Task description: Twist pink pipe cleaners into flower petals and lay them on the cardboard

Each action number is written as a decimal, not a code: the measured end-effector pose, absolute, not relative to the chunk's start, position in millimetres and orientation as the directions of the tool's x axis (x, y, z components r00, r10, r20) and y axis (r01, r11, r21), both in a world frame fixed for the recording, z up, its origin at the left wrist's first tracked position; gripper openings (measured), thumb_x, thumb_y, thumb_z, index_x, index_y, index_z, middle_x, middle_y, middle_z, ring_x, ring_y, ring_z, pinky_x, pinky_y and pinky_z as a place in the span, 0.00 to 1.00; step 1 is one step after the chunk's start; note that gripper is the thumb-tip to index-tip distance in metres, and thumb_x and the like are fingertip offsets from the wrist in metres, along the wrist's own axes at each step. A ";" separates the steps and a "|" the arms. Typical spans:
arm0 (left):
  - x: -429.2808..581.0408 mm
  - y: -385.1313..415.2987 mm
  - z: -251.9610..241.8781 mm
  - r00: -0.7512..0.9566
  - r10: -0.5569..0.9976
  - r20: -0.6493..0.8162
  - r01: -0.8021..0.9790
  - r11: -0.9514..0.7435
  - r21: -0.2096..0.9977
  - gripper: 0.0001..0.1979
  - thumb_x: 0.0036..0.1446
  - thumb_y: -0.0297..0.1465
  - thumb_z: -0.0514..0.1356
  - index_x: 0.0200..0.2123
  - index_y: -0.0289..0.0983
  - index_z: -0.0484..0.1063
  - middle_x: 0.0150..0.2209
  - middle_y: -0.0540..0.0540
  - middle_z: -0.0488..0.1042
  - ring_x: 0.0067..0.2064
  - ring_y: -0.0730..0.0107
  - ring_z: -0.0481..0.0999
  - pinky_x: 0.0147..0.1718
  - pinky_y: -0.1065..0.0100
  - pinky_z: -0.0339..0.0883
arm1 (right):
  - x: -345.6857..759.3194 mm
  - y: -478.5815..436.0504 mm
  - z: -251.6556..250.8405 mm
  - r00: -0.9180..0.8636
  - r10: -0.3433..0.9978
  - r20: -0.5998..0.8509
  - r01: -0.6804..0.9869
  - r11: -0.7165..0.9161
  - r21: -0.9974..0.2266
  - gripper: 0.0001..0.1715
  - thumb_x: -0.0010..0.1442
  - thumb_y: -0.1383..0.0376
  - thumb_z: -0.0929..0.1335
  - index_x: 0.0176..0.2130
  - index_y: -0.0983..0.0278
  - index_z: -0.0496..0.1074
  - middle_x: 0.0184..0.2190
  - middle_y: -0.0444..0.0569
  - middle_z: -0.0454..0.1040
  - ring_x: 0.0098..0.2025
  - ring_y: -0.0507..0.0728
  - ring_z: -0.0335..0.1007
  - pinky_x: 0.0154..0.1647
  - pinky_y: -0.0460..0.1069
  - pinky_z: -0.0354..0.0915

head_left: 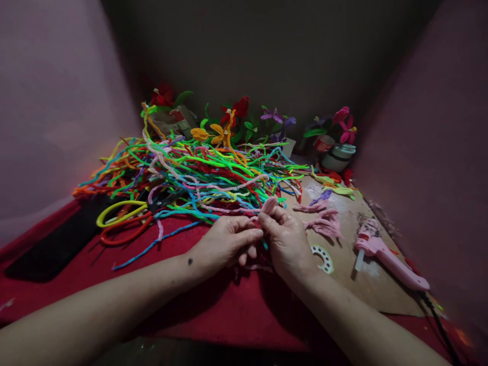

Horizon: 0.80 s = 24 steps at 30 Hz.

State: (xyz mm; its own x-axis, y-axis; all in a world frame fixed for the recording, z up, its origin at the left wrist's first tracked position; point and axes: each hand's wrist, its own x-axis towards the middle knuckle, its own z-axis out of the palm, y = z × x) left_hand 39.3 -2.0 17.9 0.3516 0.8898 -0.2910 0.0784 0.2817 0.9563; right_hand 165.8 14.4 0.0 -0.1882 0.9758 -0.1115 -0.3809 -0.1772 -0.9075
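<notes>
Over the front of the red cloth, my left hand [232, 239] and my right hand [287, 241] meet with their fingers pinched. Between them is a pink pipe cleaner [269, 204], bent into a small loop that sticks up above the right fingertips. Its lower part is hidden by my fingers. Just beyond my hands spreads a big tangled heap of coloured pipe cleaners [213, 173]. To the right, pink pipe cleaner pieces [326, 223] and a purple piece [323, 197] lie on a brown board [351, 274].
A pink glue gun [389, 256] rests on the board, its cord trailing front right. Near it is a white crescent-shaped piece with holes [324, 258]. Scissors with yellow and red handles [125, 221] and a black flat object [57, 244] lie left. Pipe-cleaner flowers and a jar [338, 156] stand behind.
</notes>
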 end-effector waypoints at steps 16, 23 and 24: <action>7.4 5.8 34.7 0.440 0.881 0.176 0.671 -0.453 0.587 0.13 0.55 0.30 0.52 0.19 0.35 0.62 0.17 0.53 0.58 0.20 0.78 0.56 0.21 0.73 0.48 | 162.6 13.1 -2.8 -0.231 0.957 -0.174 -0.321 -0.244 -0.915 0.12 0.45 0.62 0.72 0.22 0.67 0.68 0.18 0.40 0.61 0.20 0.46 0.48 0.22 0.45 0.46; 10.5 12.8 40.0 0.070 0.996 -0.056 0.097 0.049 0.994 0.13 0.52 0.41 0.56 0.32 0.35 0.67 0.23 0.54 0.65 0.18 0.82 0.58 0.16 0.76 0.50 | 167.8 20.1 -0.1 -0.232 0.952 -0.199 -0.475 -0.289 -0.831 0.09 0.41 0.66 0.74 0.22 0.68 0.72 0.19 0.42 0.64 0.21 0.47 0.53 0.23 0.45 0.49; 11.6 13.0 39.3 0.096 0.993 -0.067 0.099 0.058 0.993 0.13 0.50 0.39 0.59 0.32 0.35 0.67 0.24 0.54 0.66 0.19 0.82 0.59 0.16 0.77 0.51 | 167.7 19.7 -0.5 -0.240 0.949 -0.206 -0.477 -0.300 -0.826 0.09 0.40 0.66 0.74 0.22 0.68 0.72 0.19 0.42 0.65 0.21 0.47 0.54 0.23 0.45 0.50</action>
